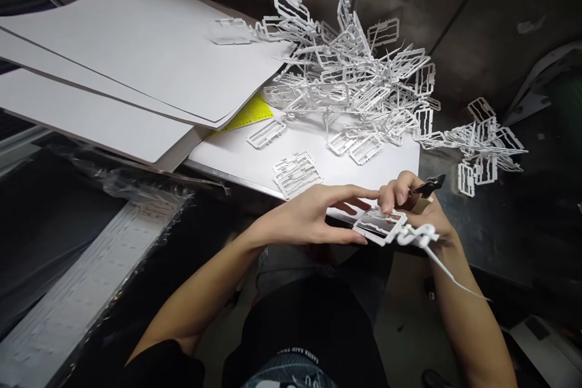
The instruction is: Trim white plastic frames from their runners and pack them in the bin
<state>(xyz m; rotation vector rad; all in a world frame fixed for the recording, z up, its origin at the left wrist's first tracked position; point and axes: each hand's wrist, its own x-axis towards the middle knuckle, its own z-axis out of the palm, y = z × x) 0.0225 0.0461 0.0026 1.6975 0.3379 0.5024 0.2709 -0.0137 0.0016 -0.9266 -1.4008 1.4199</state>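
A white molded plastic frame (370,235) with a curly runner (421,234) and a long thin tail is held up between my two hands, in front of the table edge. My left hand (309,215) grips it at its left side, thumb below and forefinger stretched over the top. My right hand (425,215) is closed around a pair of dark-tipped side cutters (427,185), whose jaws point right. Fingertips of that hand also touch the frame's upper edge. The cutters' handles are mostly hidden in the palm.
A tangled heap of white plastic frames (364,82) covers the back of the table, with a smaller pile (488,139) to the right. Several frames lie stacked (297,174) near the front edge. Large white sheets (136,54) overlap at left, beside a yellow piece (250,114).
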